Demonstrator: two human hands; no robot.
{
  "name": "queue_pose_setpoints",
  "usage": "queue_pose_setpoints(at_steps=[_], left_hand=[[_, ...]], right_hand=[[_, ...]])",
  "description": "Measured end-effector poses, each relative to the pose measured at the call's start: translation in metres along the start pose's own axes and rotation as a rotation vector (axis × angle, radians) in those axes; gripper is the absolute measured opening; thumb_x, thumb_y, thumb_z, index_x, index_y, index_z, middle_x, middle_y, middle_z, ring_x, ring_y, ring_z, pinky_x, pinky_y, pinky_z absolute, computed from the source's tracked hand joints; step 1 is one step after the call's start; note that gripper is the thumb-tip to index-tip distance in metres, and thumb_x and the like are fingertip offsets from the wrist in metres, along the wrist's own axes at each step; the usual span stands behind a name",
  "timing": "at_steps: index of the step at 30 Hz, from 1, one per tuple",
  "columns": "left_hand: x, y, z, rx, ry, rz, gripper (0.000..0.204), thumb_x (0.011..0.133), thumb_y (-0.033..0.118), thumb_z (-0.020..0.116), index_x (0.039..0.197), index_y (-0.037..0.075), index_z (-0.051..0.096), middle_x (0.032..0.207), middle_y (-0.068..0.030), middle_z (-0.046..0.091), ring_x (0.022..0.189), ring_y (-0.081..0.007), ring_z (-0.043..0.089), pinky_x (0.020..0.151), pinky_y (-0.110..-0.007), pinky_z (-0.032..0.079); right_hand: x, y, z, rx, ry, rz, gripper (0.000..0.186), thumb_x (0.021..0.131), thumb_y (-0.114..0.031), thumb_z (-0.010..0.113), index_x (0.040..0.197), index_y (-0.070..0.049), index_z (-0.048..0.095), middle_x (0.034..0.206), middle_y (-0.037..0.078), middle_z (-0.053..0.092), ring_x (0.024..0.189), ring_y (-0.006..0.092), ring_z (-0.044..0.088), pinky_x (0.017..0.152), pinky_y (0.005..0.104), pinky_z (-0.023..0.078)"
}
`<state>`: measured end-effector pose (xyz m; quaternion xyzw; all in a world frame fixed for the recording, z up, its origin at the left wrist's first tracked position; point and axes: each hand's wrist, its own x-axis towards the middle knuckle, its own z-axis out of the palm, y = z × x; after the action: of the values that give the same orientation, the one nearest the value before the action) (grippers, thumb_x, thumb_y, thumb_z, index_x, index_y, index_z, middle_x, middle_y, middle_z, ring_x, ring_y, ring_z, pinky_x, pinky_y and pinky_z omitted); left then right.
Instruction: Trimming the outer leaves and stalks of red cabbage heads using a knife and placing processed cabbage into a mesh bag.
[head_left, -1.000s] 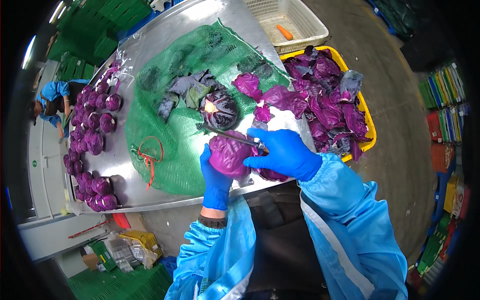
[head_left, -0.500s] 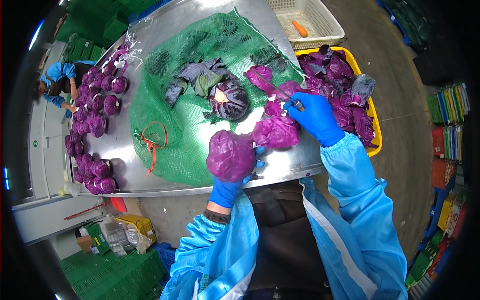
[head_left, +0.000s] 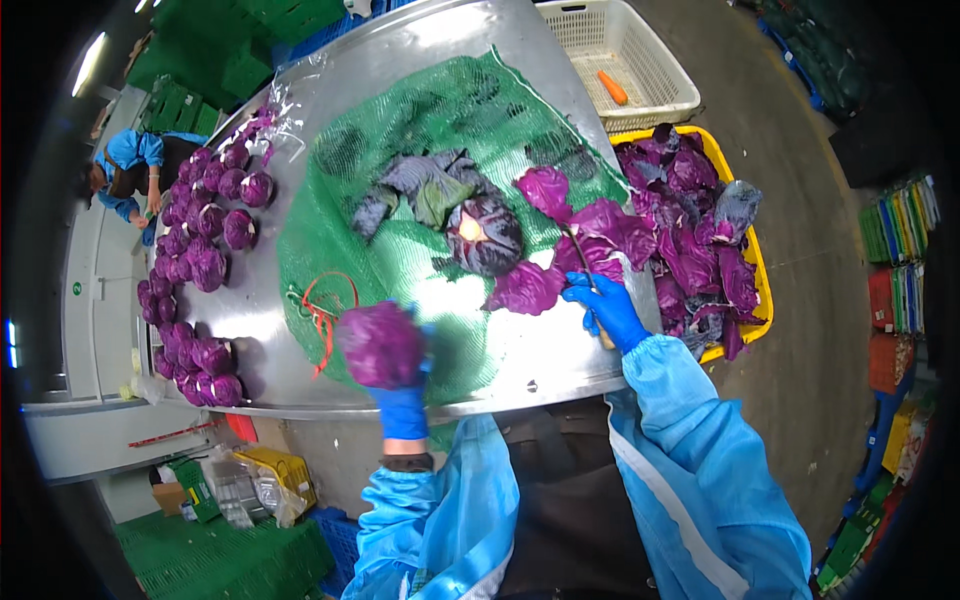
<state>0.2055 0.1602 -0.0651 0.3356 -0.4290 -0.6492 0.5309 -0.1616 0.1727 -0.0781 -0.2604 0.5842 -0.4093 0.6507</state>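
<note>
A peeled red cabbage sits in my blue-gloved left hand, both slightly blurred, over the green mesh sack with its red tie. My right hand, also gloved, is closed on a knife whose blade points up over the loose purple leaves on the steel table. A dark cabbage with a pale cut base lies on the sack, beside greyish outer leaves.
Rows of red cabbages line the table's left. Right: a yellow crate of leaves, a white basket holding a carrot, stacked crates. A co-worker bends at far left; green crates stand lower left.
My left hand has carried the cabbage leftward, away from a leaf now lying on the table. My right hand with the knife rose rightward, then came back down.
</note>
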Motion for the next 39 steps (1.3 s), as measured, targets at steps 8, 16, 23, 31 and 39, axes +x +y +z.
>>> queue_pose_setpoints(at_steps=[8, 16, 23, 31, 39], left_hand=[[0.014, 0.091, -0.158, -0.761, 0.581, 0.318, 0.087, 0.085, 0.045, 0.063, 0.147, -0.004, 0.025, 0.152, -0.0207, 0.030, 0.138, -0.0377, 0.033, 0.108, -0.052, 0.037], [0.103, 0.076, 0.005, 0.088, 0.174, -0.262, 0.052, 0.098, 0.035, 0.048, 0.136, 0.000, 0.048, 0.135, -0.0182, 0.053, 0.115, -0.0308, 0.060, 0.090, -0.042, 0.052], [0.095, 0.000, 0.106, 0.681, 0.087, 0.288, 0.052, 0.086, 0.007, 0.070, 0.135, 0.003, 0.051, 0.134, -0.0098, 0.055, 0.120, -0.0188, 0.052, 0.097, -0.030, 0.043], [0.157, -0.034, 0.093, 0.182, 0.325, -0.092, 0.057, 0.090, 0.019, 0.067, 0.137, -0.003, 0.044, 0.126, -0.0119, 0.056, 0.110, -0.0175, 0.055, 0.097, -0.030, 0.043], [0.096, 0.005, 0.151, 0.359, 0.086, -0.032, 0.062, 0.084, 0.015, 0.073, 0.138, 0.001, 0.046, 0.128, -0.0111, 0.055, 0.111, -0.0176, 0.056, 0.095, -0.029, 0.045]], right_hand=[[0.017, 0.005, -0.009, -0.015, 0.148, -0.104, 0.028, 0.085, -0.015, 0.067, 0.113, -0.008, 0.067, 0.082, 0.003, 0.070, 0.044, 0.0078, 0.052, 0.037, 0.0219, 0.038], [0.056, -0.020, -0.072, 0.129, 0.722, -0.431, 0.025, 0.092, -0.014, 0.063, 0.117, -0.010, 0.065, 0.094, 0.003, 0.067, 0.051, 0.0056, 0.052, 0.043, 0.0197, 0.039], [0.017, -0.021, 0.029, -0.128, 0.484, -0.982, 0.039, 0.090, -0.001, 0.060, 0.128, -0.008, 0.057, 0.120, 0.003, 0.062, 0.097, 0.0149, 0.059, 0.089, 0.0296, 0.048], [0.043, -0.030, 0.104, -0.195, 0.169, -0.535, 0.085, 0.079, -0.025, 0.079, 0.148, -0.007, 0.034, 0.135, 0.017, 0.054, 0.111, 0.0217, 0.056, 0.097, 0.0332, 0.044], [-0.019, -0.029, 0.072, 0.154, 0.075, -0.211, 0.072, 0.081, -0.025, 0.079, 0.139, -0.003, 0.043, 0.114, 0.007, 0.061, 0.081, 0.0090, 0.061, 0.055, 0.0225, 0.046]])
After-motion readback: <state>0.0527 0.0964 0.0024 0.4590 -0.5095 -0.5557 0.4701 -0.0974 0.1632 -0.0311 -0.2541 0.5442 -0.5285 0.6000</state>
